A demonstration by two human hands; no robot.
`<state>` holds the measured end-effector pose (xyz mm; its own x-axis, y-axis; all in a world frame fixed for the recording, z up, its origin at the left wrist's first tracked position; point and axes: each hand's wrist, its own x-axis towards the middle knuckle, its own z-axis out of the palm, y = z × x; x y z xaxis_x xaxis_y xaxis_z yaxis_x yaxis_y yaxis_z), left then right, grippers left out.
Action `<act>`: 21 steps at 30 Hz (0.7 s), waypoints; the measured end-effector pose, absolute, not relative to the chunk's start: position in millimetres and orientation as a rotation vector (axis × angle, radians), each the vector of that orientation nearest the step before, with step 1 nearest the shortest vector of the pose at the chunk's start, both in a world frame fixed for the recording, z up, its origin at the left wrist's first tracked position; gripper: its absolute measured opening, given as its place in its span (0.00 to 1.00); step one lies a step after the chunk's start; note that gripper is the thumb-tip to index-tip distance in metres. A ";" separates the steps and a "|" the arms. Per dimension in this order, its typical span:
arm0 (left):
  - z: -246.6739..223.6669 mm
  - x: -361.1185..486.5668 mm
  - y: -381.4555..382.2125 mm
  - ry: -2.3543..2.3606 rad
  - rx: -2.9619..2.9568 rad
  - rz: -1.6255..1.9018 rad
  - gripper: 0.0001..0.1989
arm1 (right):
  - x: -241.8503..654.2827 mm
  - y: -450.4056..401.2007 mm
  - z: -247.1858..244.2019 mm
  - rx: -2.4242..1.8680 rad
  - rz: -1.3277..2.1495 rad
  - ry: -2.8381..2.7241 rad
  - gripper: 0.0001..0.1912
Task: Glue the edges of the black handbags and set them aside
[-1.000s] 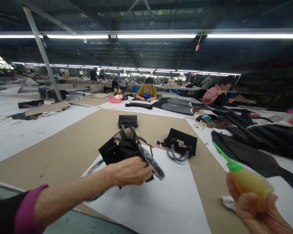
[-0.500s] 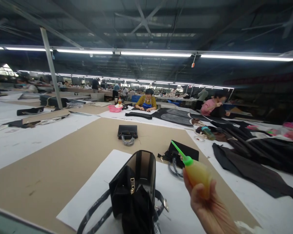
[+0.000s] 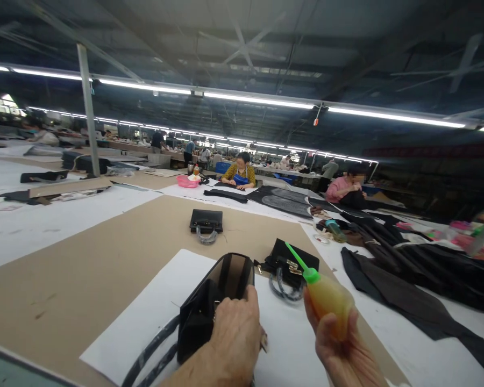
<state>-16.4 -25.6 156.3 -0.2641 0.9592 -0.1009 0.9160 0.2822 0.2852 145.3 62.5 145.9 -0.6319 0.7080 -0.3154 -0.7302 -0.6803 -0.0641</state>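
Note:
My right hand (image 3: pixel 339 341) is wrapped round a squeeze bottle (image 3: pixel 331 301) of amber liquid, its long green nozzle tilted up and to the left. In front of me a black handbag (image 3: pixel 199 317) stands with its mouth up and a brown lining showing. My left hand (image 3: pixel 236 328) lies over the bag's right side with curled fingers gripping its edge; the fingertips are partly hidden. The bag's wrapped handle (image 3: pixel 151 349) hangs out to the left. Beneath the bag is a white sheet (image 3: pixel 145 317).
Two more black handbags lie beyond, one in the middle (image 3: pixel 206 219) and one to the right (image 3: pixel 286 258). Dark fabric pieces (image 3: pixel 403 295) cover the right side. A pink basket (image 3: pixel 188 181) and a seated co-worker (image 3: pixel 240 172) are at the far side.
My left hand has come into view and taken hold of the handbag's right side, covering its zip pull. The bottle stays raised in my right hand.

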 end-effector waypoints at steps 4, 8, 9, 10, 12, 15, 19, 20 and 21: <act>169.8 -35.3 -53.8 2.296 1.651 0.255 0.26 | 147.8 58.0 152.4 -0.412 2.323 0.068 0.44; 189.7 -61.8 -93.3 2.116 1.910 0.255 0.21 | 137.3 51.0 160.2 -0.327 2.403 -0.065 0.34; 192.7 -67.6 -102.5 2.057 1.956 0.250 0.20 | 132.5 48.4 162.2 -0.318 2.418 -0.087 0.33; 194.2 -72.6 -111.1 2.011 1.989 0.250 0.20 | 127.0 45.5 163.9 -0.318 2.433 -0.098 0.31; 192.7 -80.6 -126.2 1.959 2.013 0.265 0.21 | 114.8 39.1 165.4 -0.326 2.479 -0.110 0.29; 182.6 -89.2 -143.1 1.980 1.929 0.359 0.22 | 95.4 29.6 162.2 -0.304 2.576 -0.158 0.24; 166.6 -97.2 -151.5 2.010 1.672 0.646 0.14 | 71.6 19.6 156.7 -0.341 2.638 -0.230 0.22; 163.8 -98.3 -150.7 2.020 1.627 0.742 0.12 | 66.7 18.0 156.8 -0.362 2.646 -0.242 0.22; 161.8 -99.1 -148.7 2.039 1.591 0.835 0.10 | 62.3 16.7 157.5 -0.385 2.650 -0.251 0.23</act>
